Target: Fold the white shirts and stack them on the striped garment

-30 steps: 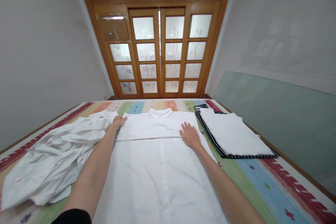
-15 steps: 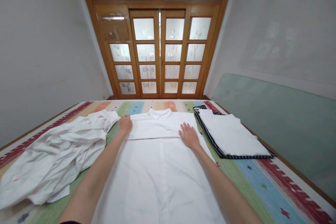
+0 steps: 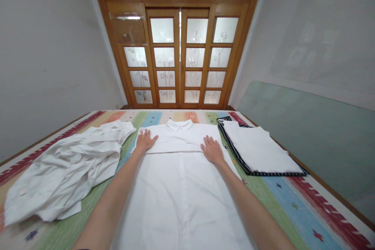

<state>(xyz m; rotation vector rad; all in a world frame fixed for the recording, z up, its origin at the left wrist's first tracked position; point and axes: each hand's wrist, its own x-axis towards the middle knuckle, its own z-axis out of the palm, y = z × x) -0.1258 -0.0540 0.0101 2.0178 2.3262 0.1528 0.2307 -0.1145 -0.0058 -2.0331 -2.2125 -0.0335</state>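
A white collared shirt point(image 3: 166, 187) lies spread in front of me, its collar at the far end and its button strip running down the middle. Across its upper part a folded layer ends in a straight crosswise edge. My left hand point(image 3: 146, 140) rests flat on the left side of that layer, fingers apart and thumb pointing inward. On the right side of the same layer my right hand point(image 3: 211, 149) lies flat, with its fingers spread. Neither hand grips anything.
A crumpled white garment point(image 3: 73, 168) lies on the left. To the right is a stack of folded clothes point(image 3: 260, 148), white over black with white stripes. Beneath everything is a multicoloured striped cloth point(image 3: 281, 199). Wooden glazed doors point(image 3: 180, 58) stand beyond the far edge.
My left hand has opened from a closed pinch at the shirt's left edge and now lies flat, slightly farther inward. My right hand stays in place on the shirt.
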